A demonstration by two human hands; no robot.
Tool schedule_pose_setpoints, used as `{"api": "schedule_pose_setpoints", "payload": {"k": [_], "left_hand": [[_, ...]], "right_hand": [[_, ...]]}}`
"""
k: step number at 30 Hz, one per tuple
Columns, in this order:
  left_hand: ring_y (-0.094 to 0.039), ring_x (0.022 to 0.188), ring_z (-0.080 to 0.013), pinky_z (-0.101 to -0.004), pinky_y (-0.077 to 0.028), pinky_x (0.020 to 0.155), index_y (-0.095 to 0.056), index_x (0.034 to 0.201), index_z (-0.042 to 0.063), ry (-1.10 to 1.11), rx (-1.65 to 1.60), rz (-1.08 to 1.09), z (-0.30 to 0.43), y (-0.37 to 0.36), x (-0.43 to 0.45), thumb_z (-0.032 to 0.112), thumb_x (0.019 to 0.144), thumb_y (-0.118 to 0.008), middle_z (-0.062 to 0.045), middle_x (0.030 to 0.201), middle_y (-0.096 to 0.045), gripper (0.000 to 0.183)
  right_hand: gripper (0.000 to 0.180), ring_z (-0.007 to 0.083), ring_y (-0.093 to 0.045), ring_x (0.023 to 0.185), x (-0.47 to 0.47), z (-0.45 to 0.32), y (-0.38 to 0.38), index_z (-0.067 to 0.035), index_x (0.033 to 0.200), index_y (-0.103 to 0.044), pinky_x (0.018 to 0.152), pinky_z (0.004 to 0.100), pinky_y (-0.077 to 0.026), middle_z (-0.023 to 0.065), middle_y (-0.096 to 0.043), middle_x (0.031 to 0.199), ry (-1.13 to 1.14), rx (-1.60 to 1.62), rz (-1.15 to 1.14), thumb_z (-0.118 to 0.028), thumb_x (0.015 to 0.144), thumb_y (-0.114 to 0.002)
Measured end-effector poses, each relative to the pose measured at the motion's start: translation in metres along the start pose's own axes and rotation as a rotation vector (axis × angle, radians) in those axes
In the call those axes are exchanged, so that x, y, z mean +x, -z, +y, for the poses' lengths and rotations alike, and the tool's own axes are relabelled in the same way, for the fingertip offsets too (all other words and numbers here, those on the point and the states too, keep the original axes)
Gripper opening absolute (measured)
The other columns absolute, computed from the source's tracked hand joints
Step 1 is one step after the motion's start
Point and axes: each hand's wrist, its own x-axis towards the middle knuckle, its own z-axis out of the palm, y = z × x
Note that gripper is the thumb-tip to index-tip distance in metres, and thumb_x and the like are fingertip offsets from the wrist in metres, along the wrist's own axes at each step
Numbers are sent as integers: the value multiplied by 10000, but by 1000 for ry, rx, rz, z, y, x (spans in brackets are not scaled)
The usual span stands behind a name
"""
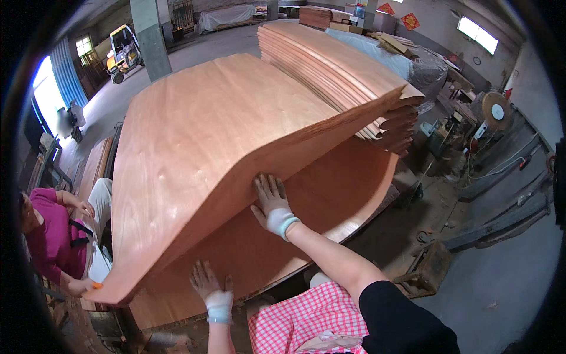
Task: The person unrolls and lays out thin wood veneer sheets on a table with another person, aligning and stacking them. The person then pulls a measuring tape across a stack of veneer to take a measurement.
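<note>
A large, thin wood veneer sheet [212, 128] arches over another veneer sheet [327, 190], with a gap between them on my side. My right hand [272, 203], in a grey-coated work glove, reaches into this gap with fingers spread, its fingertips at the underside of the raised sheet. My left hand [210, 283], gloved the same way, is held low over the lower sheet near its front edge, fingers apart; whether it touches the sheet I cannot tell. At the left, a co-worker's hand [84, 286] with something orange at the fingers is at the raised sheet's corner.
A co-worker in a magenta top [53, 234] sits at the left. Behind the sheets lies a thick stack of folded veneer [327, 66]. To the right stand a wooden box [426, 270], cables and a round-faced machine [495, 110]. A forklift [124, 53] and a pillar [150, 40] are farther back.
</note>
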Motion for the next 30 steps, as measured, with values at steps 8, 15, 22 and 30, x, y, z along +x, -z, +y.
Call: {"api": "schedule_pose_setpoints", "payload": {"k": [8, 15, 22, 30], "left_hand": [[-261, 1449, -392, -574, -158, 1191, -411, 1467, 156, -409, 156, 333, 16, -32, 174, 406, 723, -790, -214, 1571, -267, 872], [-214, 1483, -329, -528, -96, 1217, -354, 1512, 180, -284, 199, 0, 98, -73, 291, 461, 689, -808, -147, 1600, -257, 981], [-169, 1504, -296, -493, -120, 1213, -203, 1566, 143, -222, 324, 53, 100, -59, 352, 355, 692, -838, -123, 1636, -162, 1100], [-165, 1504, -301, -513, -149, 1197, -173, 1570, 131, -130, 465, 6, 74, -49, 387, 285, 738, -800, -120, 1637, -160, 1053]], "right_hand": [[708, 461, -150, 1470, 165, 9, -4, -93, 1564, -193, 1205, 548, -79, 159, -134, 1635, -153, 252, 38, -365, 970, -468], [510, 399, -414, 1365, 211, 19, 4, -34, 1384, -510, 1192, 478, -209, 251, -475, 1436, 169, 443, 319, -291, 943, -524], [471, 301, -408, 1399, -35, 117, 52, -104, 1424, -488, 1194, 495, -214, 137, -392, 1539, 242, 269, -131, -188, 961, -498], [377, 327, -482, 1316, -296, 272, 113, -6, 1288, -594, 1125, 389, -359, 172, -545, 1389, -875, 84, 249, -73, 936, -478]]}}
